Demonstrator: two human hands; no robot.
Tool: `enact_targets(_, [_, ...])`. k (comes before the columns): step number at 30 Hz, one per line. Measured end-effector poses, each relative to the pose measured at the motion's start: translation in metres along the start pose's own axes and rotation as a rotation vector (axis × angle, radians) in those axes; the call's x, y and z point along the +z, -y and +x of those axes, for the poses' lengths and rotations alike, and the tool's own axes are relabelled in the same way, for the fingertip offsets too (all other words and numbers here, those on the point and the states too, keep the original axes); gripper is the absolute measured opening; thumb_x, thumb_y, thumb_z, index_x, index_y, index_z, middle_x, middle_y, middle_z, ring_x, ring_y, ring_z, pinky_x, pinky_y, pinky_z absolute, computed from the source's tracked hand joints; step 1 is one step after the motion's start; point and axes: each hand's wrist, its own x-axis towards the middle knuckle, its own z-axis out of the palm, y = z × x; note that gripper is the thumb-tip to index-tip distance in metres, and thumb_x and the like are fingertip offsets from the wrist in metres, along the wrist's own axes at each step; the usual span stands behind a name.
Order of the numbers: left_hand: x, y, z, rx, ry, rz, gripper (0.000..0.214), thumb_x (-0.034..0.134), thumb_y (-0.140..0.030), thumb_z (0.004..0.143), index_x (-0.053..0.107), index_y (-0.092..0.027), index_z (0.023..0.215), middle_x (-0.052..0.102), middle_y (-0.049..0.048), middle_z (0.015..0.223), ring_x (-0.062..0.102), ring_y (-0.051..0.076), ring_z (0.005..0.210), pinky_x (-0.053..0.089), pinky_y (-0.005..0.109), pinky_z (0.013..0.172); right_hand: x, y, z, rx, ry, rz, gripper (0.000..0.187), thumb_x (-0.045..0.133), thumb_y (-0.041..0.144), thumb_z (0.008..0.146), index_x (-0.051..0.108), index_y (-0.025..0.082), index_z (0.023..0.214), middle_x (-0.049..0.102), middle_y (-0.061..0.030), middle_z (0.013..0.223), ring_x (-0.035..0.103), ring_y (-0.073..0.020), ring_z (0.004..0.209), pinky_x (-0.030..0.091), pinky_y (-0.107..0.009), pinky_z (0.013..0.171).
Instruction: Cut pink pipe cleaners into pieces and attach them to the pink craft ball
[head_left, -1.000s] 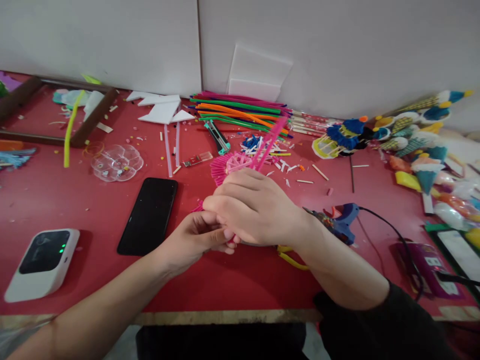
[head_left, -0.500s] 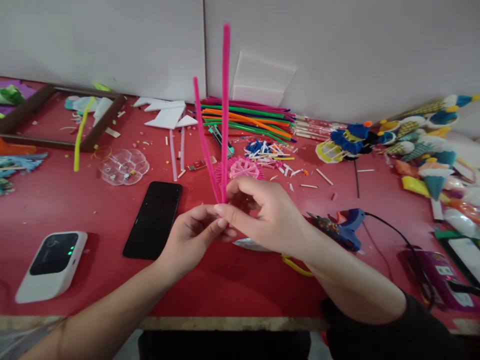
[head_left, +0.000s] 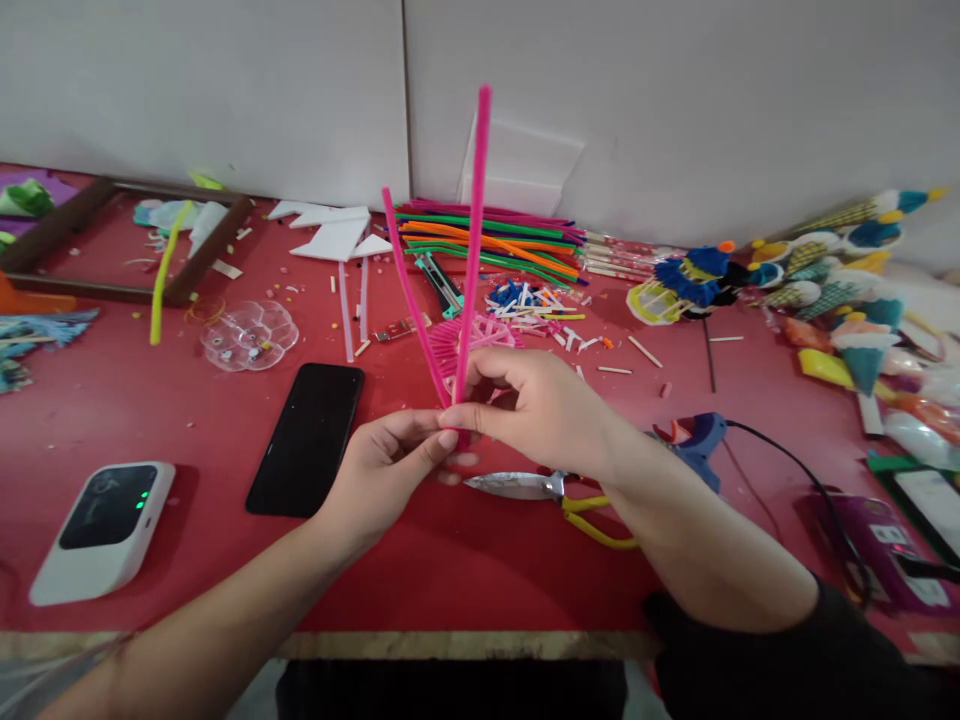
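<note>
Sitting at the lower left of the frame, a white device (head_left: 103, 530) with a dark screen shows green lights on the red table (head_left: 465, 580). Above it, toward the upper left, lie a brown border (head_left: 180, 289) and a bent yellow strip (head_left: 166, 272). Next come a clear flower-shaped palette (head_left: 250, 335) and, left of centre, a black phone (head_left: 306, 440) lying flat. White foam pieces (head_left: 330, 237) lie farther up.

Near the middle, the left hand (head_left: 380, 468) pinches the base of the pink fuzzy stems (head_left: 474, 240) between thumb and fingers. Two lengths rise from the fingertips in a narrow V, the right one taller and reaching toward the top of the frame; whether they join at the bottom is hidden by the fingers. The right hand (head_left: 553, 410), just beside, grips the same base with thumb and forefinger, its palm lying to the right of the stems.

Behind the hands are a pink ribbed piece (head_left: 495, 333), a cutter (head_left: 439, 285) and a bundle of coloured stems (head_left: 525, 246). Yellow-handled scissors (head_left: 556, 489) lie below the right hand, partly covered by the forearm. Farther right are a blue glue gun (head_left: 701, 450), a blue fringed figure (head_left: 690, 280) and, at the lower right, a purple box (head_left: 877, 545).
</note>
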Motion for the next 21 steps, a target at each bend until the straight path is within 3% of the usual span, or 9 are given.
enact_targets(8, [-0.0028, -0.0009, 0.0021, 0.016, 0.001, -0.018, 0.015, 0.083, -0.031, 0.077, 0.077, -0.02, 0.085, 0.079, -0.0004, 0.076, 0.075, 0.012, 0.064, 0.061, 0.016, 0.057, 0.0033, -0.0031, 0.0033, 0.071, -0.01, -0.034, 0.02, 0.07, 0.032, 0.085, 0.057, 0.019, 0.078, 0.059, 0.004, 0.07, 0.055, -0.0113, 0.065, 0.04, -0.026, 0.059])
enact_targets(13, [-0.0015, -0.0007, 0.0016, 0.053, -0.01, 0.027, 0.017, 0.083, -0.032, 0.077, 0.078, -0.018, 0.086, 0.079, 0.0006, 0.078, 0.077, 0.014, 0.069, 0.061, 0.015, 0.059, 0.0013, -0.0035, 0.003, 0.165, 0.083, 0.031, 0.022, 0.074, 0.037, 0.082, 0.064, 0.018, 0.085, 0.064, 0.0031, 0.07, 0.056, -0.0111, 0.062, 0.041, -0.026, 0.058])
enact_targets(17, [0.0008, -0.0038, 0.0006, 0.007, -0.043, 0.008, 0.022, 0.087, -0.033, 0.072, 0.076, -0.016, 0.083, 0.079, 0.0018, 0.076, 0.077, 0.016, 0.068, 0.06, 0.016, 0.056, 0.0007, -0.0039, 0.0025, 0.111, 0.084, 0.078, 0.018, 0.072, 0.035, 0.085, 0.07, 0.017, 0.088, 0.071, -0.0004, 0.08, 0.062, -0.0135, 0.071, 0.045, -0.026, 0.063])
enact_targets(21, [0.001, -0.0051, -0.0003, -0.062, -0.051, -0.045, 0.028, 0.089, -0.035, 0.069, 0.074, -0.017, 0.085, 0.079, 0.0026, 0.075, 0.077, 0.018, 0.066, 0.059, 0.018, 0.053, 0.0006, -0.002, 0.0029, 0.094, 0.055, 0.072, 0.021, 0.075, 0.036, 0.082, 0.066, 0.017, 0.08, 0.066, 0.0019, 0.072, 0.057, -0.0117, 0.064, 0.04, -0.025, 0.056])
